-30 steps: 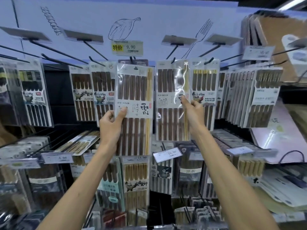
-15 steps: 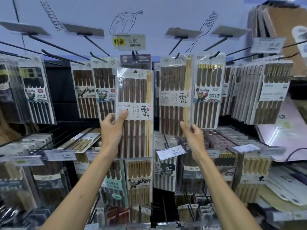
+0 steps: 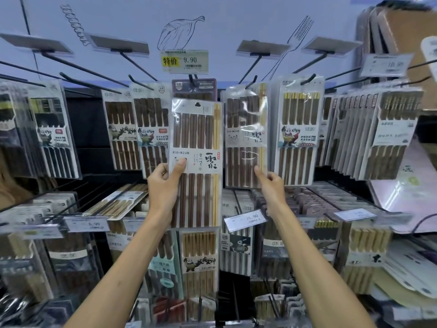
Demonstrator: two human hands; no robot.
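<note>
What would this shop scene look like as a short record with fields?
Setting: a shop
Left hand: grips a chopstick pack held in front of the others, thumb on its label
Right hand: pinches the lower edge of a hanging pack
Price tag: reads 9.90, above both packs

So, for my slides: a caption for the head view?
Left hand holds a chopstick pack; right hand grips the neighbouring pack.
</note>
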